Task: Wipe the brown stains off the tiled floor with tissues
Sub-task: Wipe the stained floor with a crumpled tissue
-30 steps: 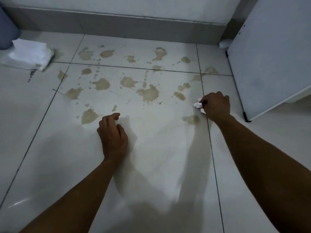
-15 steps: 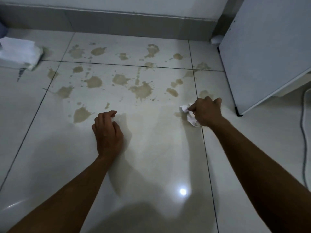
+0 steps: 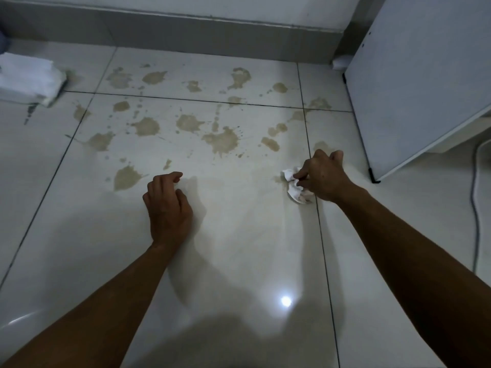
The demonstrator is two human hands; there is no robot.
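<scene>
**Trainee:** What is the state of the step in hand?

**Instructor:** The right hand (image 3: 322,177) has its fingers closed around a crumpled tissue (image 3: 293,185) and presses it to the tiled floor (image 3: 239,248), just beside a grout line. The left hand (image 3: 168,208) rests on the tile with fingers loosely curled, holding nothing; it appears to serve as a brace.

**Trainee:** How should the wipe be done well?

**Instructor:** The tissue looks soiled along its near edge. The operator would do well to turn a clean face downward, keep the wad flat under the fingertips, and draw each stain inward rather than spread it. Most brown stains (image 3: 221,140) lie beyond both hands, so the task is judged to be at an early stage.

**Trainee:** Where are replacements?

**Instructor:** A stack of tissues (image 3: 29,82) lies at far left near the skirting, well apart from the working hand.

**Trainee:** What stands in the way?

**Instructor:** A white board (image 3: 414,83) leans just right of the working hand, with one stain near its foot. A cable (image 3: 475,208) runs along the floor at far right. Wet tile may be slippery under the bracing hand.
</scene>
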